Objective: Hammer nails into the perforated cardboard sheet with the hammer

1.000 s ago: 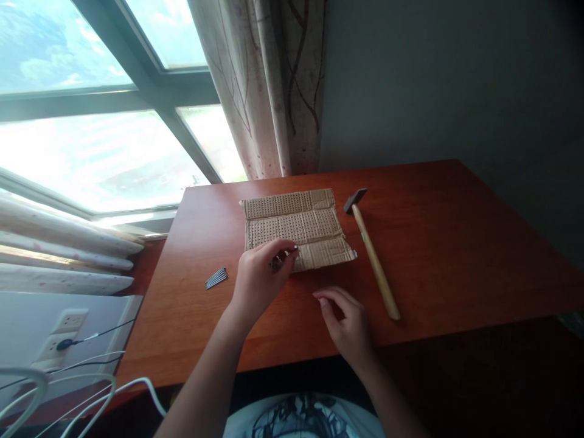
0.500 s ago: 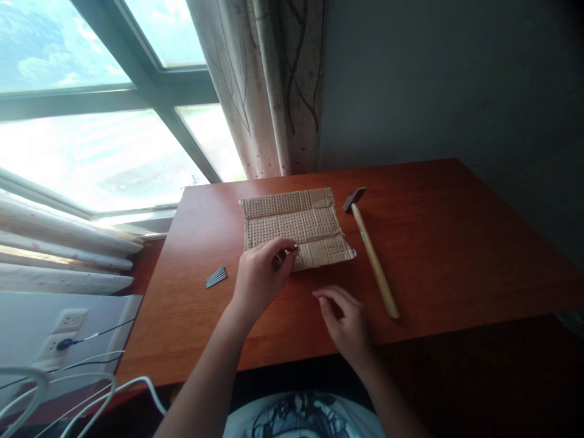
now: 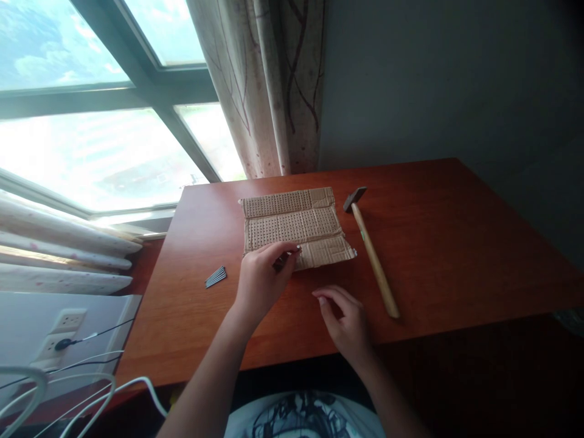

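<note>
My left hand [image 3: 264, 271] is closed in a pinch above the near edge of a flat piece of brown cardboard [image 3: 292, 225]. Between its thumb and forefinger is a nail [image 3: 298, 248], of which only the small bright head shows clearly. Rows of punched holes cover much of the cardboard. My right hand [image 3: 344, 316] hovers by the table's front side, thumb and forefinger tips brought together, with nothing visible in them. To its right lies a hammer [image 3: 375, 261], its wooden handle pointing toward me. Several nails [image 3: 216, 277] lie in a row left of my left hand.
The reddish-brown wooden table [image 3: 456, 243] runs off to the right. A window and a patterned curtain [image 3: 255, 91] stand behind it. White cables [image 3: 146, 383] and a wall socket [image 3: 68, 322] are at the lower left, beside the table's edge.
My left hand has shifted very slightly to the right over the cardboard, the nail still pinched. My right hand, the hammer and the loose nails stay where they were.
</note>
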The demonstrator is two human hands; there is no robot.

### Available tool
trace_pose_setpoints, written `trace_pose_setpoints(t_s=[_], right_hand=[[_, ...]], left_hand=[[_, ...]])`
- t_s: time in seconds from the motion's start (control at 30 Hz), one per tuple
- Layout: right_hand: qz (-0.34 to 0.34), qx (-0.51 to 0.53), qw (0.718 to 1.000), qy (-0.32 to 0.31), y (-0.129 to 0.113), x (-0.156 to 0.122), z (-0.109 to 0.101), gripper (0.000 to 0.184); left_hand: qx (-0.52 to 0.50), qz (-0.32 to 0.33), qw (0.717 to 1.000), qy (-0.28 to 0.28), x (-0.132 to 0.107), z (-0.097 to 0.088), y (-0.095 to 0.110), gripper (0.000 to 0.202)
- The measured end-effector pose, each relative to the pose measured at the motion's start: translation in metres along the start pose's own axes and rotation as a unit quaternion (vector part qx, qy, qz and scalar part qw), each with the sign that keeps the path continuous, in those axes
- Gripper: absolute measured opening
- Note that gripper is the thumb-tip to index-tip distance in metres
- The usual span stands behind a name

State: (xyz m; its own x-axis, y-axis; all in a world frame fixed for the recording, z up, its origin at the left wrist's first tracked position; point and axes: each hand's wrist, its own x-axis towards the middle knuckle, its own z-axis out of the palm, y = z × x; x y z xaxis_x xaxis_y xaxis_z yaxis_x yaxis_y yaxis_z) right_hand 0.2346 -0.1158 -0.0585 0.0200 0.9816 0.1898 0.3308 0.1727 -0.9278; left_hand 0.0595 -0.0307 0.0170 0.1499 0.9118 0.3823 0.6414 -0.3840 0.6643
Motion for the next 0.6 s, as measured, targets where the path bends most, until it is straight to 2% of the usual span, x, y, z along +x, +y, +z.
trace_pose_setpoints(t_s=[0.3,0.43,0.5,0.6], right_hand=[[0.005,-0.011,1.0,-0.006,0.004,0.001,0.0,0.018],[0.026,0.019,0.999,-0.001,0.003,0.0,-0.002,0.017],[0.047,0.059,0.997,0.01,-0.001,0.0,-0.008,0.016],[0.062,0.093,0.992,0.057,-0.006,0.005,-0.029,0.018]], left_hand=[[0.033,0.0,0.999,0.0,-0.001,0.006,-0.004,0.01],[0.034,-0.005,0.999,-0.001,-0.001,0.008,-0.006,0.01],[0.031,-0.008,0.999,-0.005,-0.001,0.008,-0.005,0.01],[0.027,-0.01,0.999,-0.015,0.0,0.008,-0.005,0.011]])
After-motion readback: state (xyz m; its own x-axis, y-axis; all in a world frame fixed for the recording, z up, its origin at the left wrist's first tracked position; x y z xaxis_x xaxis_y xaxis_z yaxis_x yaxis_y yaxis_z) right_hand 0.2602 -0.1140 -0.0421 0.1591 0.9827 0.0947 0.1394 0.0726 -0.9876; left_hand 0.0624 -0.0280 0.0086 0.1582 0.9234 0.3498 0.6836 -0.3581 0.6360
